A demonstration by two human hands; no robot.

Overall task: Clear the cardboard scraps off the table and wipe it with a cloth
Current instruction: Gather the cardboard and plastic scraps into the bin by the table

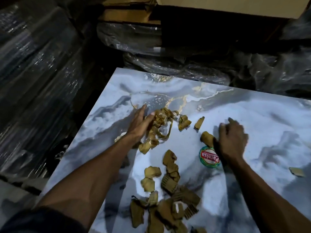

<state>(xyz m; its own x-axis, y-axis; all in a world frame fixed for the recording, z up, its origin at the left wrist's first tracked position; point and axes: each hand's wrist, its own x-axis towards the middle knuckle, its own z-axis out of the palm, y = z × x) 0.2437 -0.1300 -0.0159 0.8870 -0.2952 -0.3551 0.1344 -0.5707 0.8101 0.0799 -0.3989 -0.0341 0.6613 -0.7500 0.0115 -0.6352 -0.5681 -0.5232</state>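
Note:
Several brown cardboard scraps lie scattered over the glossy blue-grey marble table. My left hand lies flat with its fingers apart against a tangled clump of scraps and tape near the far left. My right hand, blurred, rests with curled fingers beside one scrap; I cannot tell whether it grips it. More scraps form a pile at the near edge. Two small pieces lie between my hands. A lone scrap sits at the right.
A round red-and-green sticker is on the table below my right hand. Dark plastic-wrapped bundles and cardboard boxes crowd the far side. Wrapped stacks stand along the left edge.

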